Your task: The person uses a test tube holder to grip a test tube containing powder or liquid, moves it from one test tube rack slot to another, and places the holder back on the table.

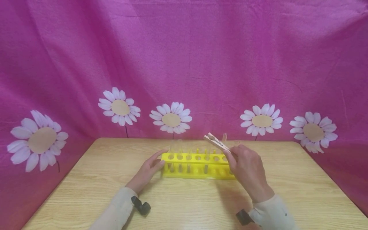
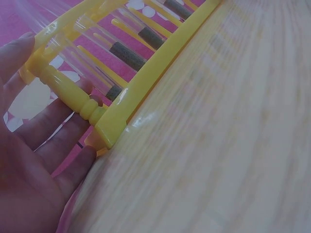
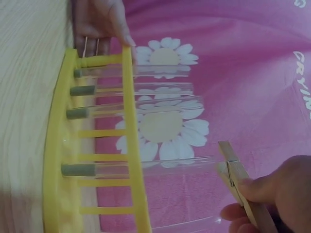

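A yellow test tube rack (image 1: 198, 175) stands on the table, holding several clear test tubes (image 3: 112, 168) upright. Dark greyish material (image 2: 127, 56) fills the bottoms of the tubes. My left hand (image 1: 148, 172) holds the rack's left end, thumb at the top bar and fingers around the end post (image 2: 68, 90). In my right hand (image 1: 249, 171), thumb and fingers grip a wooden clothespin (image 1: 216, 141) over the rack's right half. In the right wrist view, its jaw end is right by the mouth of a tube that stands apart from the three on the left.
A wood-grain table (image 1: 86, 191) lies under the rack. Behind and beside it hangs a magenta cloth (image 1: 201, 64) printed with large white daisies (image 1: 171, 119). Another tube (image 1: 225, 137) rises at the rack's right end, partly behind the right hand.
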### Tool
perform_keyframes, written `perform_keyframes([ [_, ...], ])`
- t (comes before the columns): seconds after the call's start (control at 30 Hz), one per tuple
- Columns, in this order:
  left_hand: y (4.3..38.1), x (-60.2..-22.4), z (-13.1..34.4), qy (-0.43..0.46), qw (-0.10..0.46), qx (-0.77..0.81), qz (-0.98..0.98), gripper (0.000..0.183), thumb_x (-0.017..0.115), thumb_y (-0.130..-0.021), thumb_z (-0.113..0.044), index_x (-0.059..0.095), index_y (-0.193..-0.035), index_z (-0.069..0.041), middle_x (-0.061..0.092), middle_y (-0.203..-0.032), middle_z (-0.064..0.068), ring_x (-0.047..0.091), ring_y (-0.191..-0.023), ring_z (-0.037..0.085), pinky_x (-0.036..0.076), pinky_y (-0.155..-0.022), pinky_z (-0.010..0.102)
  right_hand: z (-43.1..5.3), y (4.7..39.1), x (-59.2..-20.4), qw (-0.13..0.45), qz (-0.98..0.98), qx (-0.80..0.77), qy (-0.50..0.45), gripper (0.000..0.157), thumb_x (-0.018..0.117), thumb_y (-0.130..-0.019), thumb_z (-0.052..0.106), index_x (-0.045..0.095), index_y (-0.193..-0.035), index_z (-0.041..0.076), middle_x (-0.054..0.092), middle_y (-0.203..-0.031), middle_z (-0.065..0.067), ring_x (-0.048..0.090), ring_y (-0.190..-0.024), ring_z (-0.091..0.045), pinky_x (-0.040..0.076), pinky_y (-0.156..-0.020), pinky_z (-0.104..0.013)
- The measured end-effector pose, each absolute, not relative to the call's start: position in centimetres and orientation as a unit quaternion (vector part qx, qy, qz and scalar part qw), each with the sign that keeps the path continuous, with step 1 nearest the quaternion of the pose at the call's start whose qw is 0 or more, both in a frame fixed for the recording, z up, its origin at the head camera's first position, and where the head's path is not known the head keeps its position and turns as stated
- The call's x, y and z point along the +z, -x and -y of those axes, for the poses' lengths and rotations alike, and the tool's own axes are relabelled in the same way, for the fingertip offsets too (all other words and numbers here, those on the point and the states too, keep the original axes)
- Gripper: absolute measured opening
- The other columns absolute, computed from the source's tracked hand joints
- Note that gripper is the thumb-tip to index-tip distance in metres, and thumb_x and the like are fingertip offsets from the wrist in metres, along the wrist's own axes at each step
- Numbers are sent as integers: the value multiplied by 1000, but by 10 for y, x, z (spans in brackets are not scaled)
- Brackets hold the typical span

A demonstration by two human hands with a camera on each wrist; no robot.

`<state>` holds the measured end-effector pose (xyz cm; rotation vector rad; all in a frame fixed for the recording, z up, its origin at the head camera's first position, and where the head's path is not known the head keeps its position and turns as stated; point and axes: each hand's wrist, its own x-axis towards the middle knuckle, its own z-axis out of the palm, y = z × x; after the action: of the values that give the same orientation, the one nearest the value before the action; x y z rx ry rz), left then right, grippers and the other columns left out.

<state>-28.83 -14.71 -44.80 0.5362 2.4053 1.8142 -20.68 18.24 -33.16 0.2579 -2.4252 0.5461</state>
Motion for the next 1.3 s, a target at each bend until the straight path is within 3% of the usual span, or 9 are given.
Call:
perform_keyframes([
  [0.17, 289, -448, 147, -185, 39, 600, -778, 45, 55, -96, -43, 43, -140, -46, 41, -146, -12, 52, -122, 21, 26, -108, 60, -181, 208, -334, 278, 933, 212, -82, 17, 74, -86, 18, 73, -84, 1, 48, -61, -1, 39, -53, -16, 34, -48, -27],
  [0.43, 290, -447, 147, -198, 46, 612, -764, 45, 53, -100, -31, 41, -143, -37, 54, -136, 2, 55, -118, 23, 29, -109, 56, -180, 210, -335, 229, 947, 210, -76, 19, 72, -88, 21, 73, -85, 2, 47, -59, 0, 40, -53, -16, 35, -50, -29],
  [0.77, 289, -447, 148, -184, 48, 600, -777, 44, 54, -97, -43, 42, -139, -47, 48, -140, -6, 53, -121, 22, 26, -108, 61, -179, 213, -339, 201, 958, 190, -80, 19, 71, -89, 21, 72, -79, 5, 46, -57, 0, 40, -52, -16, 34, -50, -29],
  [1.3, 288, -447, 147, -179, 52, 604, -775, 45, 55, -96, -44, 41, -139, -48, 49, -140, -5, 52, -122, 23, 25, -108, 61, -180, 216, -343, 198, 963, 166, -84, 23, 71, -89, 23, 70, -71, 7, 44, -55, 1, 40, -51, -17, 34, -49, -28],
])
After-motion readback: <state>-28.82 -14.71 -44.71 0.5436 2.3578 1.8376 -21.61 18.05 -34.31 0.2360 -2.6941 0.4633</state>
